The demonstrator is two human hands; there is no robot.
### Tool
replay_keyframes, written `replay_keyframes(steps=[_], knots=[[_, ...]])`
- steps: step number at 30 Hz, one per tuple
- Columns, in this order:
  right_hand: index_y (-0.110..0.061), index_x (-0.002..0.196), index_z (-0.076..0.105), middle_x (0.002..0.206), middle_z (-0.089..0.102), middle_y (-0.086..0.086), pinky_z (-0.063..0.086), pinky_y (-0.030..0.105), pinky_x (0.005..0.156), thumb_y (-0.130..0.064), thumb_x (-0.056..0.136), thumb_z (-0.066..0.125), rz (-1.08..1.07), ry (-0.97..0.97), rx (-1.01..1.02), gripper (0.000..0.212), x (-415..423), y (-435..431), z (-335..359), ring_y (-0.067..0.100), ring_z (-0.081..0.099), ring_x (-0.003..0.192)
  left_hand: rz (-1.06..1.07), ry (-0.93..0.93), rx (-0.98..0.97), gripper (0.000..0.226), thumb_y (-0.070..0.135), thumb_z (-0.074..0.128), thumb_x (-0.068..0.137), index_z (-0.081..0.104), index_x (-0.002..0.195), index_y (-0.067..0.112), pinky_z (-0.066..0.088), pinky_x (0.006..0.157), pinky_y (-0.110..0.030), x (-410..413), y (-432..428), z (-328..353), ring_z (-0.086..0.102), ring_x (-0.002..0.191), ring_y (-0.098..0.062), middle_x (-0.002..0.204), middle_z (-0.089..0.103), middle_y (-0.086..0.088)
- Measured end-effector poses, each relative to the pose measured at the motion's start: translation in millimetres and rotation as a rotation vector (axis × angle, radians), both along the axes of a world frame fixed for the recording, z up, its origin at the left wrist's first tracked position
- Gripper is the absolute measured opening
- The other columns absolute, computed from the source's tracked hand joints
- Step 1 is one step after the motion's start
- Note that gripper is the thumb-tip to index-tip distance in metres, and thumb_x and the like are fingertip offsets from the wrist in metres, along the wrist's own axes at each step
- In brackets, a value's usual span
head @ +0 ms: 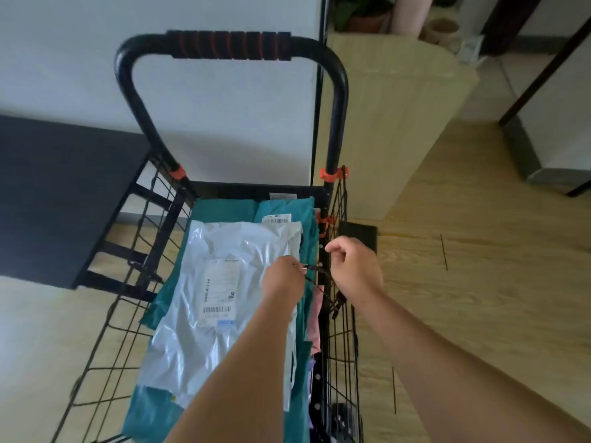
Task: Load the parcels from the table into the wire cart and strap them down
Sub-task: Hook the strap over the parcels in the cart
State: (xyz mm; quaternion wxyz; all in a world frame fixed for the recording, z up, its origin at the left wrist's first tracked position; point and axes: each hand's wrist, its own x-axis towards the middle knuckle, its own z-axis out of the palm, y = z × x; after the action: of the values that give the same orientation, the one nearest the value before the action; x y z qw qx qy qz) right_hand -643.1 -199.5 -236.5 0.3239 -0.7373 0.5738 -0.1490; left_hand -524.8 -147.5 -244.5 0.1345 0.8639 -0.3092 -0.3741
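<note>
The black wire cart (339, 340) stands in front of me, its padded handle (230, 46) at the top. Inside lie teal parcels (220, 209) under a white poly mailer (224, 282) with a shipping label. My left hand (283, 279) rests over the mailer's right edge and pinches the metal hook of a thin black strap (319, 289). My right hand (351, 266) is by the cart's right wire wall, fingers curled around the same strap near the rim. A pink item shows beside the parcels on the right.
A black table (54, 193) stands to the left of the cart. A light wooden panel (399, 123) leans behind the cart on the right. Wooden floor (479, 314) lies to the right, with plant pots far back.
</note>
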Motion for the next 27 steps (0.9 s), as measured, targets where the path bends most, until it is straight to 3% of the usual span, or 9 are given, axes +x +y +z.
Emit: replay_keyframes(steps=[2,4,8,13,15,18,21,24,27], knots=[[-0.029,0.103,0.066,0.106,0.063,-0.014,0.050,0.021,0.068,-0.014,0.096,0.051,0.084,-0.003,0.000,0.022,15,7,4,0.003,0.058,0.088,0.033,0.003,-0.025,0.027,0.007,0.043,0.096,0.067,0.106,0.011,0.049,0.075,-0.033,15,14,3,0.063,0.100,-0.030,0.106,0.069,-0.010],[-0.031,0.110,0.065,0.112,0.064,-0.013,0.053,0.027,0.077,-0.017,0.095,0.052,0.179,0.014,0.029,0.025,30,16,7,0.005,0.059,0.095,0.068,-0.003,-0.053,0.025,0.007,0.044,0.095,0.068,0.101,0.012,0.043,0.069,-0.029,30,28,6,0.063,0.098,-0.030,0.102,0.070,-0.010],[-0.033,0.128,0.059,0.129,0.058,-0.004,0.051,0.034,0.090,-0.018,0.093,0.050,0.370,0.072,0.085,0.039,56,35,8,0.015,0.057,0.110,0.154,0.017,-0.118,0.022,0.012,0.043,0.095,0.062,0.085,0.017,0.037,0.060,-0.028,58,53,8,0.061,0.081,-0.026,0.078,0.065,-0.004],[-0.027,0.144,0.044,0.141,0.052,0.000,0.046,0.038,0.099,-0.018,0.099,0.041,0.530,0.160,0.168,0.047,87,52,3,0.022,0.051,0.124,0.238,0.120,-0.210,0.024,0.012,0.046,0.098,0.069,0.090,0.012,0.034,0.050,-0.026,90,75,8,0.051,0.060,-0.021,0.062,0.056,0.000],[-0.025,0.140,0.049,0.133,0.057,0.000,0.045,0.038,0.098,-0.021,0.100,0.042,0.541,0.208,0.120,0.041,99,56,1,0.024,0.053,0.120,0.278,0.162,-0.233,0.023,0.014,0.047,0.099,0.069,0.093,0.011,0.033,0.046,-0.023,104,83,6,0.049,0.050,-0.015,0.059,0.056,0.000],[-0.023,0.114,0.068,0.103,0.061,-0.003,0.047,0.033,0.077,-0.027,0.099,0.050,0.477,0.178,0.049,0.023,119,65,2,0.020,0.059,0.099,0.375,0.229,-0.268,0.017,0.015,0.049,0.099,0.065,0.095,0.011,0.039,0.047,-0.023,128,92,-1,0.048,0.047,-0.013,0.059,0.058,-0.003],[-0.025,0.097,0.073,0.088,0.069,-0.005,0.048,0.032,0.068,-0.035,0.094,0.060,0.427,0.186,0.053,0.016,139,72,5,0.017,0.061,0.084,0.460,0.339,-0.275,0.012,0.014,0.051,0.099,0.061,0.094,0.010,0.045,0.047,-0.026,147,96,-9,0.050,0.049,-0.015,0.060,0.058,-0.005],[-0.026,0.096,0.075,0.087,0.071,-0.007,0.051,0.031,0.072,-0.037,0.092,0.061,0.364,0.239,0.064,0.017,162,78,6,0.016,0.063,0.085,0.496,0.408,-0.247,0.012,0.014,0.052,0.099,0.062,0.096,0.008,0.048,0.045,-0.025,163,99,-20,0.051,0.049,-0.014,0.061,0.059,-0.005],[-0.026,0.093,0.075,0.090,0.071,-0.009,0.050,0.029,0.072,-0.039,0.094,0.057,0.304,0.285,0.078,0.022,179,82,5,0.016,0.063,0.087,0.531,0.443,-0.227,0.011,0.011,0.054,0.096,0.064,0.097,0.007,0.057,0.053,-0.028,178,102,-32,0.055,0.049,-0.014,0.063,0.060,-0.006]])
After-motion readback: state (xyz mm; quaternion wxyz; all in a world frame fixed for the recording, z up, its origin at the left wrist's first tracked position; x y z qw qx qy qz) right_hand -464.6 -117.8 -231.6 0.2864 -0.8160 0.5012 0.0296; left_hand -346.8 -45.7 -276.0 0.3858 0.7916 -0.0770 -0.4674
